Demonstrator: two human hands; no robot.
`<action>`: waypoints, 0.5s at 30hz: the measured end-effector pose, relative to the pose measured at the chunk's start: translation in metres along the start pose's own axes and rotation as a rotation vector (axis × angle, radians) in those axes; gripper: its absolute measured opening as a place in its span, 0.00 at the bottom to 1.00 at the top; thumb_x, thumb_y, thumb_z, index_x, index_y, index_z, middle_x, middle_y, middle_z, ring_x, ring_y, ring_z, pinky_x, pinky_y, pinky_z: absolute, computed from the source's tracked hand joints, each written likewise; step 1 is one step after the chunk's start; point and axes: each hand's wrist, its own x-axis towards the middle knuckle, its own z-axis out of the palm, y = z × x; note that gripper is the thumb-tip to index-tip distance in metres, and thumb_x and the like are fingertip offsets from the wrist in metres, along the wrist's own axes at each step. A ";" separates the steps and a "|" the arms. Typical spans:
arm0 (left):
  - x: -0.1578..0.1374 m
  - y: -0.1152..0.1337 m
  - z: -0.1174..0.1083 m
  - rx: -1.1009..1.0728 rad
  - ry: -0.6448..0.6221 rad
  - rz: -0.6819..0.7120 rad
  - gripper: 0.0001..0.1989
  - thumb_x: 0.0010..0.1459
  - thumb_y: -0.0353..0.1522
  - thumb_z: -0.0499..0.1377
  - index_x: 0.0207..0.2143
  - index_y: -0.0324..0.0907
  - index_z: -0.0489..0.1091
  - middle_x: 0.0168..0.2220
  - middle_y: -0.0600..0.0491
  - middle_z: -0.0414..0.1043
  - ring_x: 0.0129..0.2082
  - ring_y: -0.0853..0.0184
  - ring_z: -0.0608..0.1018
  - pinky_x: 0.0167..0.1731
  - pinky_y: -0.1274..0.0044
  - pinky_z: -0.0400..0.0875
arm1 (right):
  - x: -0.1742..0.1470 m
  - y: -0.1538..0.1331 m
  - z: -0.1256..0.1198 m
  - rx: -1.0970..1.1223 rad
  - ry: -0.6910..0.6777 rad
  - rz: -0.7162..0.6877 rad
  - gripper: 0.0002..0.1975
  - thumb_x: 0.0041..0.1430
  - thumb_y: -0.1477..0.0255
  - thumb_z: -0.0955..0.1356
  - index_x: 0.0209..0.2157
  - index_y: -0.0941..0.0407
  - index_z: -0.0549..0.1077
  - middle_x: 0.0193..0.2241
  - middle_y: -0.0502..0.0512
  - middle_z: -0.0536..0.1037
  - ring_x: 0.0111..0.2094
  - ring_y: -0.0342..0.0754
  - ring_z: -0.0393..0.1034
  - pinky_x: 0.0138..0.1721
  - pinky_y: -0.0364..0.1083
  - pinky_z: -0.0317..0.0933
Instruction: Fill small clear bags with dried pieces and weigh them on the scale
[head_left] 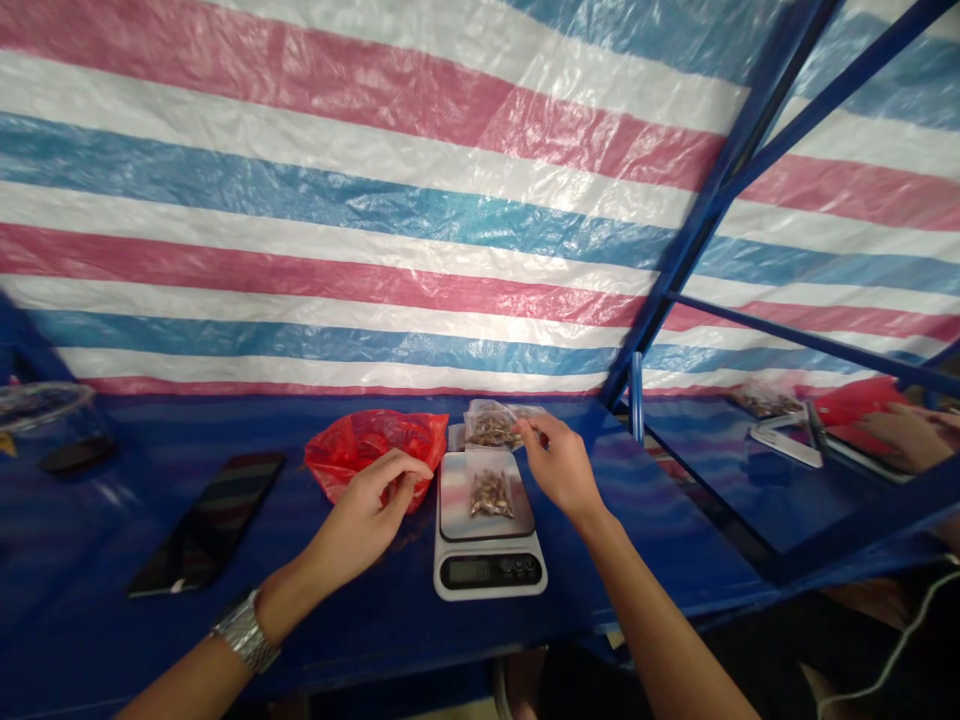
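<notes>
On the metal plate of a white digital kitchen scale (491, 575) lies a small clear bag (492, 494) of brownish metallic pieces, perhaps screws. My left hand (375, 500) is closed in a pinch beside the scale, over the near right side of a crumpled red plastic bag (352, 450). Whatever is between its fingertips is too small to make out. Behind the scale, more small clear bags (491, 425) with similar pieces lie together. The thumb and finger of my right hand (559, 460) pinch the edge of one of these. The digits on the display are unreadable.
A black phone (214, 520) lies left on the blue table (360, 640). A clear round tub (56, 430) stands at far left. Blue frame bars (667, 270) rise at right before a striped sheet. Beyond them are another person's hand (907, 435) and a red bag (855, 400).
</notes>
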 end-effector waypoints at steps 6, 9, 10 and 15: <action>0.001 -0.005 -0.001 0.021 0.021 -0.007 0.11 0.67 0.34 0.53 0.37 0.46 0.76 0.39 0.51 0.80 0.43 0.62 0.80 0.46 0.73 0.73 | -0.002 0.008 0.002 0.010 -0.008 -0.005 0.11 0.65 0.65 0.67 0.41 0.52 0.82 0.39 0.56 0.82 0.37 0.51 0.74 0.41 0.48 0.67; 0.001 -0.007 -0.001 0.037 0.055 -0.009 0.11 0.67 0.34 0.54 0.37 0.46 0.76 0.39 0.52 0.80 0.42 0.62 0.81 0.46 0.73 0.73 | -0.002 0.010 0.000 0.010 0.013 0.014 0.11 0.65 0.66 0.67 0.42 0.52 0.82 0.42 0.56 0.81 0.40 0.52 0.75 0.43 0.49 0.67; 0.001 -0.008 -0.001 0.042 0.064 -0.010 0.11 0.67 0.34 0.53 0.37 0.46 0.75 0.39 0.52 0.80 0.42 0.62 0.80 0.47 0.73 0.73 | -0.002 0.011 0.000 0.009 0.020 0.023 0.11 0.65 0.67 0.67 0.42 0.52 0.82 0.42 0.56 0.81 0.42 0.52 0.75 0.44 0.48 0.68; 0.001 -0.012 -0.001 0.036 0.064 -0.014 0.11 0.68 0.35 0.53 0.37 0.46 0.75 0.39 0.52 0.80 0.42 0.63 0.80 0.46 0.73 0.72 | -0.001 0.011 -0.001 -0.029 -0.025 0.031 0.12 0.66 0.68 0.66 0.41 0.53 0.82 0.40 0.56 0.81 0.45 0.52 0.76 0.49 0.49 0.68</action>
